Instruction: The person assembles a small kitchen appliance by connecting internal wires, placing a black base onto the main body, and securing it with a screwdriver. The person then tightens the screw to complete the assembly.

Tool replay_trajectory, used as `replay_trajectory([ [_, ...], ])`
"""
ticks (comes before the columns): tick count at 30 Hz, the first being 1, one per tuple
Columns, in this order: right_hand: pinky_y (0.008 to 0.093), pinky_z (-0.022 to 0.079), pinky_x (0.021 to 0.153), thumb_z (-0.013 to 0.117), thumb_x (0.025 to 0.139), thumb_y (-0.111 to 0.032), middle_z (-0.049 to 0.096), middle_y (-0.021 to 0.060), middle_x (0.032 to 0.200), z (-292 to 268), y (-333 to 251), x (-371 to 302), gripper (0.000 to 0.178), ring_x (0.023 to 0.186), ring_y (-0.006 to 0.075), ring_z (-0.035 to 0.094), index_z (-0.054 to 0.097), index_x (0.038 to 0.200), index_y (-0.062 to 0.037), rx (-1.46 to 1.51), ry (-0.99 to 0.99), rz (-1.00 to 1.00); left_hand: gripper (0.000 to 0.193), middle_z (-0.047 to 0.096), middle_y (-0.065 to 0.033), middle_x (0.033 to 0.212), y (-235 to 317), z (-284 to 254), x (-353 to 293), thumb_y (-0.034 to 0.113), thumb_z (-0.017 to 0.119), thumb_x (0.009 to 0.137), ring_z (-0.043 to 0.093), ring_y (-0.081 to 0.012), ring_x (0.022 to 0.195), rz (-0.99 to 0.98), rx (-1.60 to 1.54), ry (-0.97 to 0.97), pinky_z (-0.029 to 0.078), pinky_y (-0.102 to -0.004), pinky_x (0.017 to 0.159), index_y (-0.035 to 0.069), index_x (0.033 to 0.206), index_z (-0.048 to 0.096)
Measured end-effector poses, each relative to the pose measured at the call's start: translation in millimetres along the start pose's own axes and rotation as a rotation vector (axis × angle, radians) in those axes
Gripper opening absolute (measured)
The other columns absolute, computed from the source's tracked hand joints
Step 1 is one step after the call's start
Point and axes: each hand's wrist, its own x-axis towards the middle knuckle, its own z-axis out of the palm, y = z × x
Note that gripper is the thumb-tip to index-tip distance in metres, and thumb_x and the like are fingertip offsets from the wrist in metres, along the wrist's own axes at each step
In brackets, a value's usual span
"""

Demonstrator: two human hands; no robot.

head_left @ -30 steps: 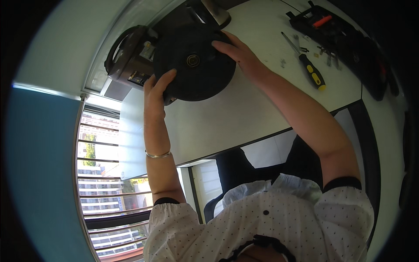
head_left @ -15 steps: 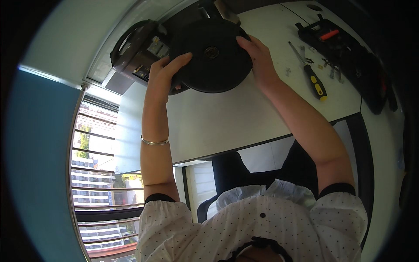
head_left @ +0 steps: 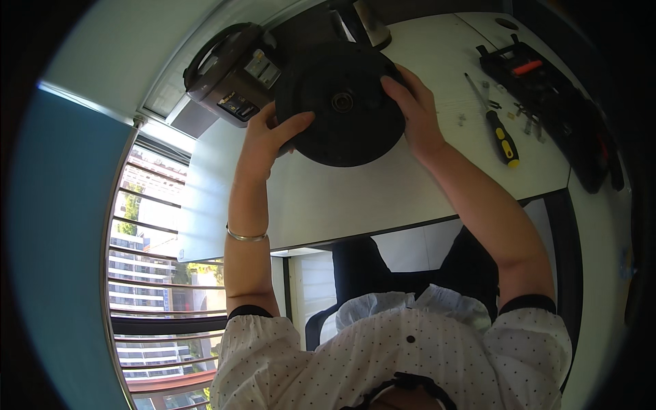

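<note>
- I see the black, round, disc-shaped part (head_left: 342, 130) held at 12 o'clock from the person, above the white, flat surface (head_left: 321, 201).
- The left hand (head_left: 263, 140) grips its rim at 8 o'clock, thumb across the face, fingers mostly hidden behind.
- The right hand (head_left: 422, 115) clasps it near 3 o'clock, thumb on the face; how far its fingers spread behind, I can't tell.
- A yellow-and-black-handled metal screwdriver (head_left: 503, 140) lies past 3 o'clock.

You've got a round black disc (head_left: 342, 126) gripped by its edges in your bare left hand (head_left: 268, 140) and bare right hand (head_left: 421, 116). Black-and-yellow screwdriver (head_left: 501, 137) lies on the white tabletop (head_left: 383, 195) to your right, near a long black tool case (head_left: 570, 113), and a rounded brown appliance (head_left: 229, 78) sits off left.
</note>
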Motion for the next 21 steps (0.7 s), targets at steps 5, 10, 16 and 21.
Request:
replay_trajectory([
  [5, 0.0271, 0.042, 0.093, 0.06, 0.09, -0.026, 0.062, 0.0088, 0.111, 0, 4, -1, 0.046, 0.104, 0.0157, 0.055, 0.053, 0.126, 0.0021, -0.052, -0.043, -0.07, 0.046, 0.063, -0.0027, 0.082, -9, -5, -4, 0.02, 0.081, 0.07, 0.057, -0.0102, 0.072, -0.002, -0.02, -0.042, 0.044, -0.0217, 0.065, -0.002, 0.106, 0.064],
  [10, 0.0275, 0.042, 0.094, 0.06, 0.09, -0.027, 0.062, 0.0102, 0.112, 1, 6, -3, 0.048, 0.105, 0.0164, 0.055, 0.052, 0.127, 0.0027, -0.1, -0.07, -0.121, 0.046, 0.065, -0.0049, 0.088, -15, -10, -4, 0.017, 0.08, 0.07, 0.06, -0.0126, 0.08, -0.006, -0.024, -0.08, 0.046, -0.0233, 0.071, -0.001, 0.108, 0.064],
  [16, 0.0281, 0.042, 0.094, 0.061, 0.09, -0.028, 0.063, 0.0118, 0.111, -2, 12, -1, 0.05, 0.105, 0.0178, 0.056, 0.051, 0.128, 0.0035, -0.124, -0.086, -0.145, 0.047, 0.065, -0.007, 0.094, -15, -7, -8, 0.014, 0.079, 0.07, 0.061, -0.0153, 0.087, -0.009, -0.082, -0.069, 0.047, -0.0252, 0.078, -0.003, 0.11, 0.062],
  [21, 0.0288, 0.042, 0.094, 0.061, 0.09, -0.028, 0.063, 0.0131, 0.112, -2, 16, -2, 0.051, 0.106, 0.0188, 0.056, 0.051, 0.128, 0.0038, -0.145, -0.085, -0.181, 0.052, 0.065, -0.0093, 0.099, -17, -7, -10, 0.014, 0.079, 0.07, 0.061, -0.0173, 0.091, 0.016, -0.075, -0.074, 0.048, -0.0269, 0.082, -0.005, 0.114, 0.059],
])
